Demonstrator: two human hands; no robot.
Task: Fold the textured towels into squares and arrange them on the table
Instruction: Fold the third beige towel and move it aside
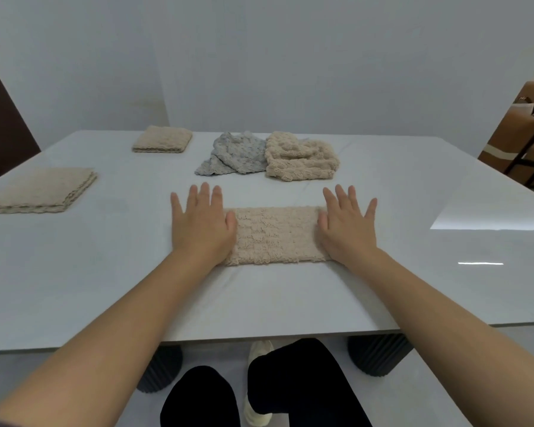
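A beige textured towel lies folded into a long strip on the white table, in front of me. My left hand rests flat on its left end, fingers spread. My right hand presses flat on its right end, fingers spread too. Neither hand grips anything. Two beige towels folded into squares lie to the left: one at the left edge, one farther back. Beyond the strip sit a crumpled grey towel and a crumpled beige towel, touching each other.
The table's near edge runs just above my knees, with dark ribbed table legs beneath. A brown chair stands beyond the right corner. A dark door is at the far left, a plain wall behind the table.
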